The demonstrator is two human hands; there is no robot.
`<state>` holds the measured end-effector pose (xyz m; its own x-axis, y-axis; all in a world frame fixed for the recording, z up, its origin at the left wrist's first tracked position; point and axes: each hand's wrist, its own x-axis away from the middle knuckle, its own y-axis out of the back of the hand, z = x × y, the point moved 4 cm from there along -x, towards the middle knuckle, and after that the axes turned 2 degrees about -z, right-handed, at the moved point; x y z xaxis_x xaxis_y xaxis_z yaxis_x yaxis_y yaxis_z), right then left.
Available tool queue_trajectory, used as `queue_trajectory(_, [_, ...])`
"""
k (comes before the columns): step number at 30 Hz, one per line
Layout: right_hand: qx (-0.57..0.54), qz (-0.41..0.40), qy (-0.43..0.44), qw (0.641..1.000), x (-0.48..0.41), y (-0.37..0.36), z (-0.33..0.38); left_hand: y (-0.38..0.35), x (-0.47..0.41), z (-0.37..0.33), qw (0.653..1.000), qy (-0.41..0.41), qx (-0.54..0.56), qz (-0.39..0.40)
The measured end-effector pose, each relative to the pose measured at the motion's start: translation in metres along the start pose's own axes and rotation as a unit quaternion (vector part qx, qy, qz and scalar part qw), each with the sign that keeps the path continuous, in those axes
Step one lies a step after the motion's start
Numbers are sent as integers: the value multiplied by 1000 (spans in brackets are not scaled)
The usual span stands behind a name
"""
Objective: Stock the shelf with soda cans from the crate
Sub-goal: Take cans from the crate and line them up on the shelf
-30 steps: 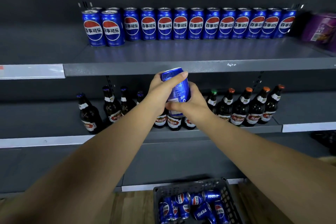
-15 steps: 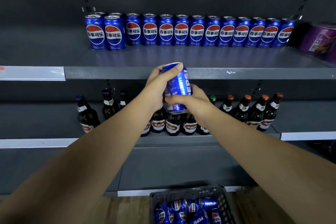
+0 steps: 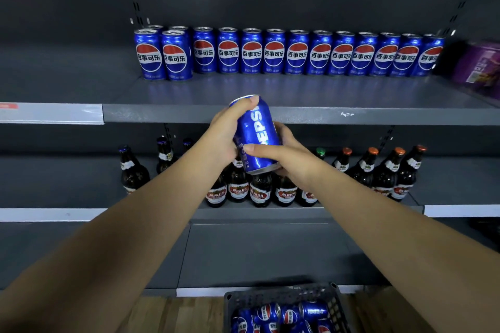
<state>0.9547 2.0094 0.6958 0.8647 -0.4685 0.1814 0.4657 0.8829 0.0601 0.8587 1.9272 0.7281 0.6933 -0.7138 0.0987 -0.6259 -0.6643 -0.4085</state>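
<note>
A blue Pepsi can (image 3: 257,134) is held upright, slightly tilted, in front of the upper shelf's front edge (image 3: 351,116). My left hand (image 3: 226,132) grips its upper left side, fingers over the rim. My right hand (image 3: 288,155) holds its lower right side, thumb across the front. Along the back of the upper shelf stands a row of several blue Pepsi cans (image 3: 273,54), with two more set forward at the left end (image 3: 162,54). The grey crate (image 3: 332,295) at the bottom holds several cans (image 3: 281,316) lying loose.
Dark beer bottles (image 3: 384,173) stand on the lower shelf, partly behind my hands. A purple package (image 3: 479,65) sits at the upper shelf's right end. The front strip of the upper shelf (image 3: 270,92) is bare. Wooden floor (image 3: 173,313) lies around the crate.
Both hands have turned the can so its PEPSI lettering faces me and lifted it toward the upper shelf's edge. The view has tilted up.
</note>
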Motion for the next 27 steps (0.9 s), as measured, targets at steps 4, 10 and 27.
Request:
queue_trajectory(4, [-12, -10, 7, 1000, -2, 1, -7, -9, 2, 0, 999, 14, 8, 34])
queue_trajectory(10, [-6, -34, 48, 998, 6, -6, -2, -14, 4, 2, 999, 4, 17, -27])
queue_trajectory(27, [-20, -66, 44, 997, 20, -23, 6, 0, 9, 0, 997, -7, -21, -73])
